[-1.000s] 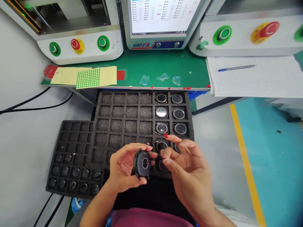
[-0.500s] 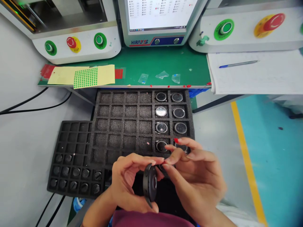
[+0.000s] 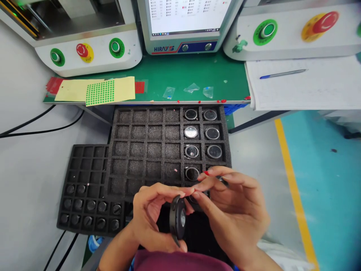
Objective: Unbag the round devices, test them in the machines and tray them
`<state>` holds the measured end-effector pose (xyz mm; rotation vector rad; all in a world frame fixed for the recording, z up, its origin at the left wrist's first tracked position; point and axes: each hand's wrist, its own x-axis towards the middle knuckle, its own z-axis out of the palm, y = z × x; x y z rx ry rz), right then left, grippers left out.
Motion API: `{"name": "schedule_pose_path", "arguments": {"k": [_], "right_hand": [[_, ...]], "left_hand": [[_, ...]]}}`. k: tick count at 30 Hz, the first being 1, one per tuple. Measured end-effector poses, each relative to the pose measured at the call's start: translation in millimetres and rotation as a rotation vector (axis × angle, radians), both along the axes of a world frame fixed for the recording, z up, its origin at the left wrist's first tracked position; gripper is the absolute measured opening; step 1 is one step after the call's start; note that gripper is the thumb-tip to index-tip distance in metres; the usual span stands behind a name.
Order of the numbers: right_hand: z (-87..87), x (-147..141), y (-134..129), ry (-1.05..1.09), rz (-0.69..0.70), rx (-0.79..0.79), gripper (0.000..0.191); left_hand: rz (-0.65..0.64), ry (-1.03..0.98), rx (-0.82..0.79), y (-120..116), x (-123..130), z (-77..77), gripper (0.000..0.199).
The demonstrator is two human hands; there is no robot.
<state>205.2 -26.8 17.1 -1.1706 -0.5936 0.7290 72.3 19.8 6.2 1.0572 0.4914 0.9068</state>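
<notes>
My left hand (image 3: 153,216) is closed around the edge of a dark round smartwatch body (image 3: 177,220), tilted on its side with its back facing right. The thumb grips it at the bottom and the fingers at the top. Thumb and index finger of my right hand (image 3: 232,210) are pinched together at the left fingertips, just right of the watch; anything between them is too small to see. A red spot shows on another right fingertip. Beneath the hands lies a black foam tray (image 3: 172,143) with round watches (image 3: 214,151) in its two right columns, some partly covered by my right hand.
A smaller black tray (image 3: 76,165) with several dark round parts sits at the left. On the green bench (image 3: 158,67) are green dot stickers (image 3: 100,93), clear film scraps (image 3: 191,88), a monitor (image 3: 183,30) and machine button panels (image 3: 87,56). Papers (image 3: 310,90) with a pen (image 3: 283,74) lie at the right.
The watch has turned slightly in my left hand, so its back catches more light. My right fingers have shifted a little, still pinched. The whole view has moved slightly.
</notes>
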Motion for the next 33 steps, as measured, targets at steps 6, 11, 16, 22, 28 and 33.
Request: {"name": "schedule_pose_path", "arguments": {"k": [6,11,16,22,28,33], "right_hand": [[-1.5,0.7,0.8,-0.035,-0.029,-0.044,0.047],[-0.8,2.6,2.5,-0.001,0.003,-0.075,0.049],[-1.6,4.6,3.1,0.068,0.051,-0.065,0.048],[1.2,3.8,2.9,0.107,0.062,-0.063,0.045],[17.6,12.2,-6.3,0.291,0.173,-0.081,0.040],[17.4,16.4,-8.0,0.536,0.379,-0.123,0.042]], "left_hand": [[-0.007,0.024,0.078,1.5,-0.9,-0.5,0.071],[0.005,0.037,0.090,2.5,-0.3,2.9,0.070],[-0.001,0.054,0.061,2.7,-0.7,2.6,0.068],[0.000,0.074,0.091,3.3,-1.6,3.0,0.066],[-0.058,0.185,0.164,8.5,-6.3,3.0,0.064],[-0.022,0.262,0.266,12.0,-11.0,-1.7,0.079]]}}
